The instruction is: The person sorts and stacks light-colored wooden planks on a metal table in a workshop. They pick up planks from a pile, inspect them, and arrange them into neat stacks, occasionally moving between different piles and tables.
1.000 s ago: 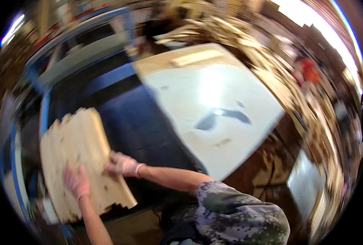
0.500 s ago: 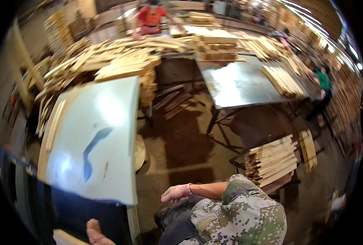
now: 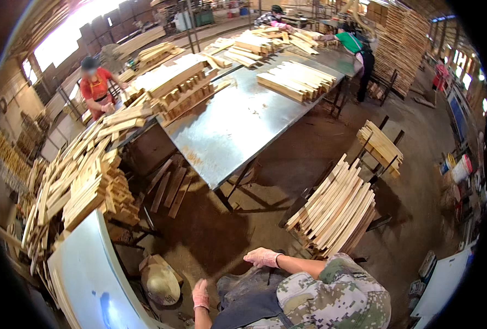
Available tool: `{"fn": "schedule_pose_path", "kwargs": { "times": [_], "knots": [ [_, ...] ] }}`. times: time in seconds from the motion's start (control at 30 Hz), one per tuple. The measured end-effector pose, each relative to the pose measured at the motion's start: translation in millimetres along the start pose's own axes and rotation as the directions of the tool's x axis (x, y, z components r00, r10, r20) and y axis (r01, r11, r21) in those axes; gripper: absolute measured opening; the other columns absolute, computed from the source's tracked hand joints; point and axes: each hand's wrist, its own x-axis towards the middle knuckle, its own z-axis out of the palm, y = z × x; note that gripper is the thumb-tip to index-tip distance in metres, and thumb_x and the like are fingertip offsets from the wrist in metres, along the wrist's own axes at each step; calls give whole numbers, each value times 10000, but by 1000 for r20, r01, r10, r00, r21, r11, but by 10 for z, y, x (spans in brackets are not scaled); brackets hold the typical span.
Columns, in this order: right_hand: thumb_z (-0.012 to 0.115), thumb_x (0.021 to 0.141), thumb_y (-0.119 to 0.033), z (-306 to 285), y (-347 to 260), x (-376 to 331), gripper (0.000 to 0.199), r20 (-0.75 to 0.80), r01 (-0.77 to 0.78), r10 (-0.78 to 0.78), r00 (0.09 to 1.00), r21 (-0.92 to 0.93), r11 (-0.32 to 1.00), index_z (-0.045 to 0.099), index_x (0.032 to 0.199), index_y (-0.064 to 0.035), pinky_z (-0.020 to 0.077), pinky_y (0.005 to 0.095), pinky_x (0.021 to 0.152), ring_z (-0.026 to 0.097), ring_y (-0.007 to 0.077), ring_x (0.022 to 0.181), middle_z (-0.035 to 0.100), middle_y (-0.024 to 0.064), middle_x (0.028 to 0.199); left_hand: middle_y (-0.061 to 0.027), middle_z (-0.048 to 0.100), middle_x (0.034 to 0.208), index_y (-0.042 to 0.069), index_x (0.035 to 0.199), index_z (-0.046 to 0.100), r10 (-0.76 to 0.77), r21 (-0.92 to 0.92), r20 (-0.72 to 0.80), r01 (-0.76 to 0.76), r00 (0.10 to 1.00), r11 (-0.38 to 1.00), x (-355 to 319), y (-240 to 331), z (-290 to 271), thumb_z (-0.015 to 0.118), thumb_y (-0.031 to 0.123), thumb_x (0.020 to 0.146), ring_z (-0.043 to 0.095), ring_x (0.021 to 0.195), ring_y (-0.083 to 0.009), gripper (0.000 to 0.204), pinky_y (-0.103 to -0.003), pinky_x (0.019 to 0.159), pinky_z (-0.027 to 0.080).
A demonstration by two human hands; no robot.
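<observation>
Dusty brown floor (image 3: 430,214) surrounds a silver, metal-topped rectangular table (image 3: 232,137), whose near corner points toward the wearer. By its right edge lies a flat bundle of pale wooden strips (image 3: 297,81), set side by side, probably so they stay steady and gather easily. Along its left edge stands a squared stack of thick pale wooden pieces (image 3: 172,88), seemingly layered so its own weight steadies it.

Both of the wearer's hands are empty. The left hand (image 3: 201,296), in a thin pinkish-white glove, is raised beside a dark cloth apron (image 3: 249,288), its fingers loosely extended. The right hand (image 3: 261,256), gloved alike, is held in front of the body, below a camouflage-patterned sleeve (image 3: 342,285); its fingers lie together, but I cannot tell how far they close.

Nearest the right hand, yet apart from it, long narrow pale strips (image 3: 334,208) fill a low dark stand (image 3: 380,222), laid parallel, likely to keep the load from rolling. Left of the left hand, the right edge of a smooth white-topped table (image 3: 84,263) curves past a rounded, dull, metallic-looking object (image 3: 161,285).
</observation>
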Motion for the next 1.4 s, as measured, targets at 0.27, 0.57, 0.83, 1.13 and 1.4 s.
{"fn": "schedule_pose_path", "kwargs": {
  "times": [0.27, 0.57, 0.83, 1.13, 1.4],
  "knots": [
    [734, 1053, -238, -625, -245, 164, 267, -106, 75, -11, 994, 622, 779, 709, 1248, -58, 494, 233, 604, 565, 84, 748, 608, -30, 919, -153, 693, 1237, -4, 1214, 687, -606, 208, 61, 584, 793, 785, 400, 57, 445, 655, 298, 1011, 646, 1085, -291, 365, -406, 954, 483],
    [554, 1107, -205, -2087, -1133, 1219, 159, 58, 115, -303, 951, 845, 522, 632, 1118, -67, 446, 252, 660, 546, 93, 787, 570, -38, 934, -120, 707, 953, 64, 971, 712, -547, 167, 81, 529, 833, 832, 2333, 1360, 982, 677, 325, 980, 654, 804, -277, 264, -405, 728, 508],
    [655, 1077, -128, -3672, -2071, 1309, 56, -128, 242, -340, 932, 917, 318, 626, 1034, -149, 346, 243, 526, 450, 52, 641, 460, -87, 793, 75, 400, 627, 237, 651, 395, -315, -154, 275, 365, 908, 918, 4338, 3989, 2218, 607, 199, 1008, 349, 497, -93, 416, -271, 479, 267],
    [685, 1047, -337, -5390, -1882, 1404, 313, -502, -194, 312, 807, 274, 942, 633, 847, -102, 440, 357, 542, 557, 168, 612, 584, 14, 748, 53, 482, 693, 200, 767, 518, -266, -201, 249, 318, 931, 927, 4576, 4713, 4082, 713, 259, 991, 453, 585, -104, 303, -281, 555, 331],
    [733, 942, -396, -8439, -2214, 1342, 853, -844, -133, 164, 510, 111, 985, 434, 1594, 64, 417, 432, 1224, 486, 426, 1503, 513, 326, 1584, 33, 505, 737, 171, 807, 506, -362, -79, 408, 427, 838, 901, 4940, 5106, 5994, 691, 192, 964, 438, 597, -105, 244, -280, 550, 321]
  ]
}}
